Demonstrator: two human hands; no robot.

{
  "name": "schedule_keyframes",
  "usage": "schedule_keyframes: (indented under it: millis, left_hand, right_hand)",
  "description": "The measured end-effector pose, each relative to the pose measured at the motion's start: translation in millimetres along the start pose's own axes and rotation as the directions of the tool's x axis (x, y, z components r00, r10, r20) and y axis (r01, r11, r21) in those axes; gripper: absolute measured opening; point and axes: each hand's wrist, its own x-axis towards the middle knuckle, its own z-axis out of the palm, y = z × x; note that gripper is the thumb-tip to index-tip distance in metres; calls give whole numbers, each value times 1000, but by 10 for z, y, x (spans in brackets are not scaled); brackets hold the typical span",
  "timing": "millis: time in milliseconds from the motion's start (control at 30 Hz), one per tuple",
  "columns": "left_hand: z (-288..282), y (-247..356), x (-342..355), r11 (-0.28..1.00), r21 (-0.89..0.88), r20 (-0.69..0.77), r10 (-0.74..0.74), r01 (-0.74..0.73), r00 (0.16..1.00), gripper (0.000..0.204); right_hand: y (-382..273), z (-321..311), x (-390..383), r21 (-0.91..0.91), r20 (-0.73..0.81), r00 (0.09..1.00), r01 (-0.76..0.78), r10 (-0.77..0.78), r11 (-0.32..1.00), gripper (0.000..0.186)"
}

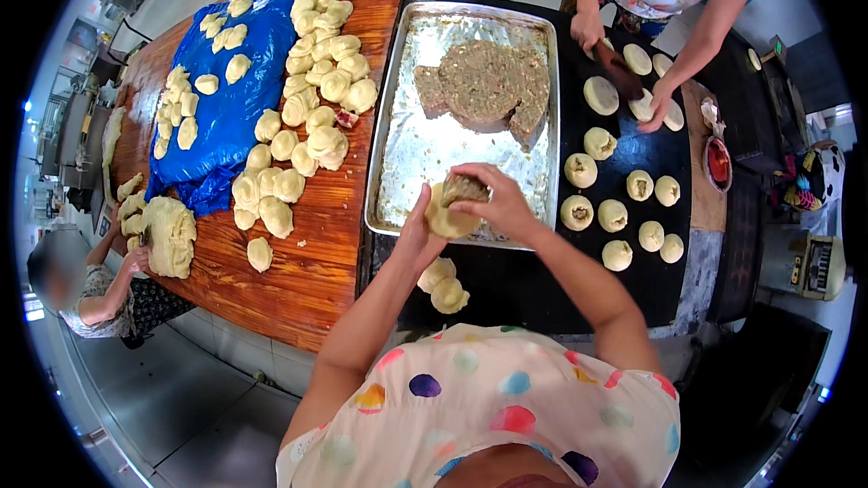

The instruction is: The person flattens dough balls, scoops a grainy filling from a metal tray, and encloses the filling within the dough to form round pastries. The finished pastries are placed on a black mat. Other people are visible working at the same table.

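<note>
My left hand (418, 237) holds a flattened round of yellow dough (445, 224) over the near end of a metal tray (391, 183). In my right hand (504, 208), closed around it, is a lump of brownish-green filling (465, 190), which is up against the dough. Part of the lump is hidden by my fingers. A large mound of the same filling (484, 81) lies toward the far side of the tray. Close to my left forearm, a few dough pieces (448, 295) rest on the black surface.
Dough pieces (312, 117) crowd the wooden table (312, 271) beside blue plastic sheeting (231, 113). Filled buns (613, 215) sit on the black surface at right. A co-worker's hands (624, 63) work over flat rounds there; another person (99, 285) handles dough at far left.
</note>
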Motion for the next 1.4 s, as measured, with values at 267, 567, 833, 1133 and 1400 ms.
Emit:
schedule_keyframes:
  millis: [267,567,833,1133,1400]
  left_hand:
    - [322,-273,155,981,188,-12,-47,48,999,36]
    - [806,-776,280,991,132,117,13,-29,993,40]
    - [825,-1042,281,936,318,-21,163,-148,986,37]
    - [633,-428,318,968,157,-5,-199,197,980,51]
    - [454,-262,565,878,474,-192,34,62,981,59]
  right_hand:
    - [-120,-29,-453,-151,-259,961,62,-100,987,56]
    - [-34,19,-640,910,-402,645,203,650,361,54]
    - [-17,-18,-636,634,-690,545,136,477,761,24]
    - [221,38,-511,704,-590,615,74,523,707,48]
    - [87,411,-153,281,-619,712,-193,331,940,38]
